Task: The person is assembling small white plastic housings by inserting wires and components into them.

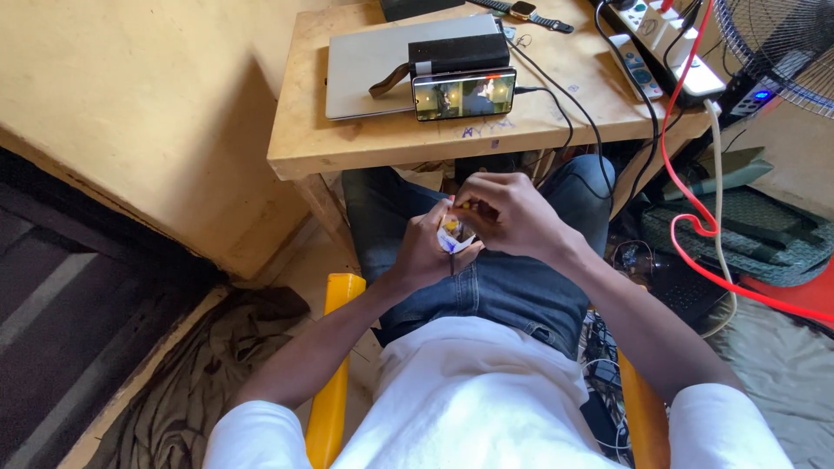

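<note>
Both hands met over the lap, just in front of the wooden table [382,148]. The left hand [426,247] cupped a small crumpled wrapper [452,236], white with blue and yellow, fingers curled round it from below. The right hand [508,213] came in from above, fingertips pinched together on the wrapper's top edge. On the table, directly beyond the hands, a phone [463,94] stood on its side with its screen lit, leaning against a black box [459,54] that lay on a closed grey laptop [373,65]. A yellow chair [334,382] showed under the person, on the near side of the table.
</note>
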